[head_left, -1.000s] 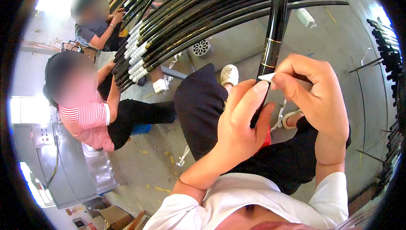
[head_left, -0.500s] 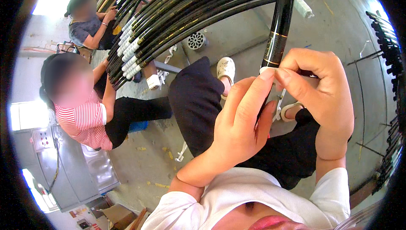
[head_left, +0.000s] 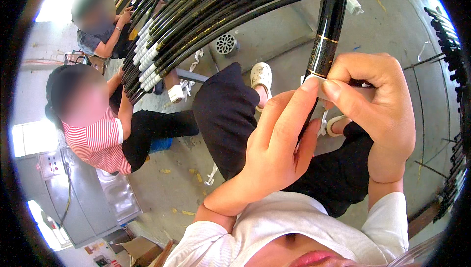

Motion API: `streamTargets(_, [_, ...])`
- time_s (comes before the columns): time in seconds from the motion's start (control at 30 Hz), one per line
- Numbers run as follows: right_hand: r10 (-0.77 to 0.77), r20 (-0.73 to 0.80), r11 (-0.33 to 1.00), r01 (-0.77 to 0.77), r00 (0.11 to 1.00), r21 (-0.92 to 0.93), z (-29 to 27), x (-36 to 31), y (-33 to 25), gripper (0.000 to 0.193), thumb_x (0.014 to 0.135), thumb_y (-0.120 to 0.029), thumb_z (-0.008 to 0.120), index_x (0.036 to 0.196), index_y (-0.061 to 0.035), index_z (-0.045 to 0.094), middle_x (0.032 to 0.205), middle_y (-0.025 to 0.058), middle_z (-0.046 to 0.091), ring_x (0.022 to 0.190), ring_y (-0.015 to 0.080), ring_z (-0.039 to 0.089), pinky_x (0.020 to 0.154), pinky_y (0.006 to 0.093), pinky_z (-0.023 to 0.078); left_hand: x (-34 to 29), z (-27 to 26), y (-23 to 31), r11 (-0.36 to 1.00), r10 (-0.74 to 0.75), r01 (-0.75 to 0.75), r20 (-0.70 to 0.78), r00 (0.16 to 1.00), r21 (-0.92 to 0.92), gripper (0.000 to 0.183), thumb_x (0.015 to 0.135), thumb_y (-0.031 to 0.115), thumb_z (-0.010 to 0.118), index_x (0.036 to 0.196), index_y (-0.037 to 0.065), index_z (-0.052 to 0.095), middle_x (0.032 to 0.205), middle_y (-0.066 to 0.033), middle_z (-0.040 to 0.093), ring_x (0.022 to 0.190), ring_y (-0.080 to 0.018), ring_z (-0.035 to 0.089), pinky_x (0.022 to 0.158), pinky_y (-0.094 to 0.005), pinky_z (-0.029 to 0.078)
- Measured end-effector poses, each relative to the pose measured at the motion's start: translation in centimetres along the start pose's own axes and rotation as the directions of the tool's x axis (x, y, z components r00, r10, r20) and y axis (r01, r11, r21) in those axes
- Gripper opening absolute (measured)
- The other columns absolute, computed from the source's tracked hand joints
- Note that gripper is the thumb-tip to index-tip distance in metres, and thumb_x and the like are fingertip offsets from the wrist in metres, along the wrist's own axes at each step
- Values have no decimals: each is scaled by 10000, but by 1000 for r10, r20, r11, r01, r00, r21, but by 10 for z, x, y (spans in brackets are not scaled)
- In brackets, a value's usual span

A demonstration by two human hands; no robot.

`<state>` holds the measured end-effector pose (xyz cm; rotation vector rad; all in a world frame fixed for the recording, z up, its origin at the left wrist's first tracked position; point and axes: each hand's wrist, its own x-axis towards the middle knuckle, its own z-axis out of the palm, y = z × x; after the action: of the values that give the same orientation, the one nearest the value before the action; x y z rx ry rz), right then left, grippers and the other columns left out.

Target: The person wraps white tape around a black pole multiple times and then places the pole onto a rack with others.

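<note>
Over lap, left hand (head_left: 279,154) clasps black rod (head_left: 327,36); right hand (head_left: 378,100) pinches white tape (head_left: 321,89). Judgement: keep tape taut, wrap square.

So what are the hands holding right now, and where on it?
Both hands grip a black rod near its gold band: the left hand wraps the shaft, the right hand pinches a small white strip against it.

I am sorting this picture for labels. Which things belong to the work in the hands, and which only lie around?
In the work:
- black rod, held by left hand
- small white strip, pinched by right hand against the rod

Lying about:
- bundle of black rods
- round floor drain
- grey metal cabinet
- rods on the right
</note>
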<state>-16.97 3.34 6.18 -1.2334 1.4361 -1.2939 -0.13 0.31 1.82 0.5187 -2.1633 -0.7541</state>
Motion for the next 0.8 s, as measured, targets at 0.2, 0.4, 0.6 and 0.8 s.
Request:
streamTargets(0.2, [24, 11, 1000, -24, 1000, 8, -3, -1, 0, 229, 751, -176, 608, 623, 1, 540, 595, 30, 528, 515, 53, 488, 402, 175, 387, -2, 2, 0, 999, -12, 12, 5, 1000, -37, 625, 785, -113, 580, 1333, -54, 285, 1343, -250, 382, 1190, -297, 477, 963, -338, 412])
streamTargets(0.4, [35, 19, 999, -35, 999, 2, -3, -1, -1, 245, 753, -190, 611, 619, 2, 537, 588, 29, 524, 502, 54, 482, 398, 175, 377, -3, 2, -1, 999, -1, 1, 7, 1000, -45, 629, 792, -104, 579, 1336, -58, 265, 1353, -251, 370, 1214, -305, 456, 972, -338, 406])
streamTargets(0.6, [25, 10, 999, -26, 1000, 24, -1, -1, 0, 255, 755, -197, 616, 615, -2, 533, 579, 29, 518, 494, 53, 479, 397, 175, 378, 3, 5, 2, 999, -4, 1, -96, 995, -37, 603, 742, -127, 607, 1299, -68, 384, 1147, -215, 517, 995, -290, 547, 834, -312, 455])
streamTargets(0.8, [33, 14, 998, -34, 999, 56, 0, -1, -1, 259, 759, -192, 627, 611, -2, 533, 575, 32, 522, 478, 60, 488, 396, 176, 373, 3, 5, 0, 998, 2, -11, -154, 988, -59, 587, 714, -144, 620, 1271, -83, 443, 1086, -211, 585, 868, -280, 603, 760, -294, 484])
